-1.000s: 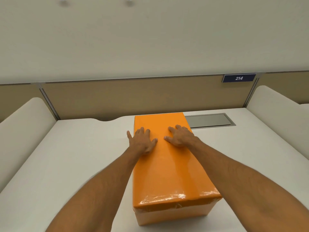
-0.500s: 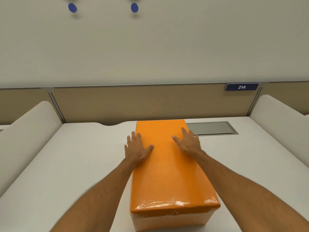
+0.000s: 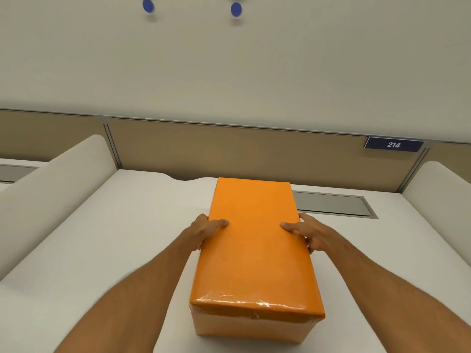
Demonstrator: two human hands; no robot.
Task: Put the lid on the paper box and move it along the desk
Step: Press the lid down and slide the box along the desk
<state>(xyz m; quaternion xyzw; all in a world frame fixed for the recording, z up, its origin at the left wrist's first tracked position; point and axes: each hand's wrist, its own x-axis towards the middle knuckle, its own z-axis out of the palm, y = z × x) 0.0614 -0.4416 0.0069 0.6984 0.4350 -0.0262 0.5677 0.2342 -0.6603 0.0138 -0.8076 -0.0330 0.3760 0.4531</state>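
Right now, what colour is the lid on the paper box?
Orange, glossy at the near edge, clearest in the head view: lid.

Both hands moved off the top of the lid (image 3: 254, 240) to its long sides: left hand (image 3: 204, 231) now clamps the left edge, right hand (image 3: 309, 234) the right edge, thumbs on top, fingers wrapped down the sides, probably gripping. Hands now wider apart.

We read one number, "214", in white on a dark blue plate (image 3: 393, 144). It sits on the partition's (image 3: 229, 151) top rail.
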